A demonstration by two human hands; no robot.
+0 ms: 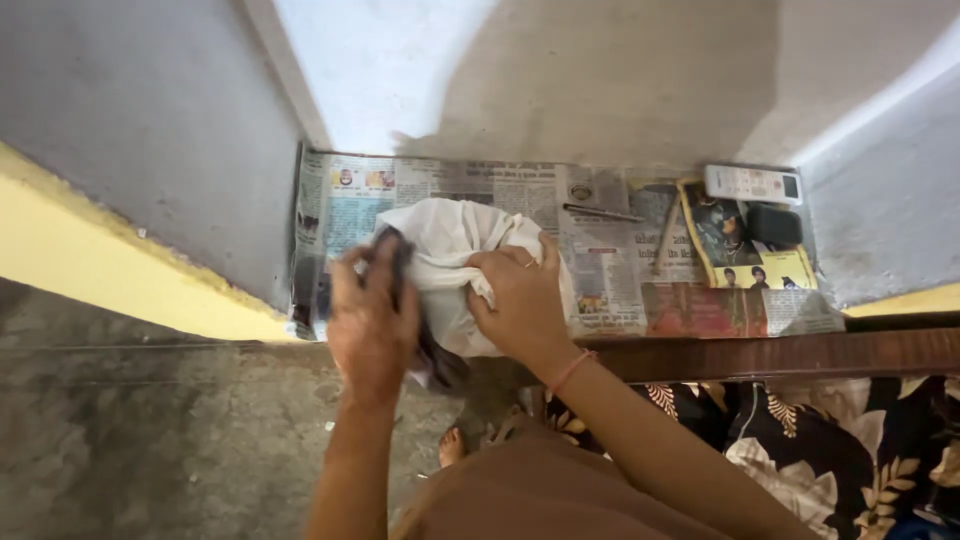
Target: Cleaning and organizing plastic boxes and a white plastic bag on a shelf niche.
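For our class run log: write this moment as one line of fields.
left hand: gripping white cloth | right hand: gripping same cloth | surface: newspaper-lined shelf | nearby: remote, dark pouch

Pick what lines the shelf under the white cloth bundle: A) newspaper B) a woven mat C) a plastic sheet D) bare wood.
A: printed newspaper covers the shelf beneath the white cloth bundle that both hands grip.

Both bare hands raised side by side, left hand (pixel 372 325) and right hand (pixel 517 300), fingers curled shut, forearms reaching far.
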